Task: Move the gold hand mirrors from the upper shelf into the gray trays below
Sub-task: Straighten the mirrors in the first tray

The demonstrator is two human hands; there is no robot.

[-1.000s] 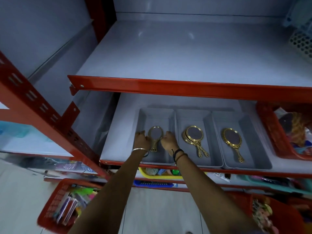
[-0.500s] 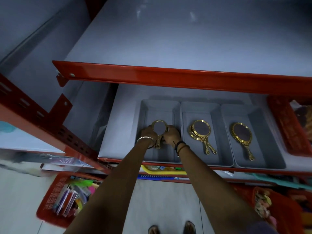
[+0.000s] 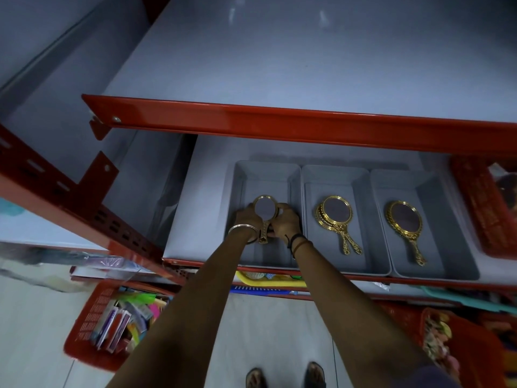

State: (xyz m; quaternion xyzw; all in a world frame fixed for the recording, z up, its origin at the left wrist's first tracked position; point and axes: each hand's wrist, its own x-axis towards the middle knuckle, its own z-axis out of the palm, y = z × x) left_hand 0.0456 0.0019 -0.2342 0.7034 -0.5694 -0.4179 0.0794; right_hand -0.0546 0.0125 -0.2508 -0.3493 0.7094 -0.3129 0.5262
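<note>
Presently, head view, one entry per item.

Upper shelf (image 3: 279, 68): pale board behind a red front rail; no mirrors visible on the part in frame.

Gray trays, three side by side on the shelf below. Left tray (image 3: 243, 175): holds the mirror in hand. Middle tray (image 3: 333, 177): stacked gold mirrors (image 3: 334, 217), at least two handles crossing at the near end. Right tray (image 3: 436, 191): a single gold mirror (image 3: 404, 222), lying flat, handle toward the near edge.

Held mirror (image 3: 265, 208): gold frame, glass facing up, inside the left tray; whether it rests on the tray floor cannot be told.

Left hand (image 3: 247, 219): bangle at the wrist, fingers curled against the left side of the frame and handle. Right hand (image 3: 286, 221): dark bands at the wrist, fingers closed on the right side. Both pinch the mirror between them.

Step in hand, by judgement: seating or straightening this mirror in the left tray. Next move calls for releasing both hands without shifting it, then checking the upper shelf for any left.

Surroundings: red baskets (image 3: 112, 323) of assorted goods, near and lower.
</note>
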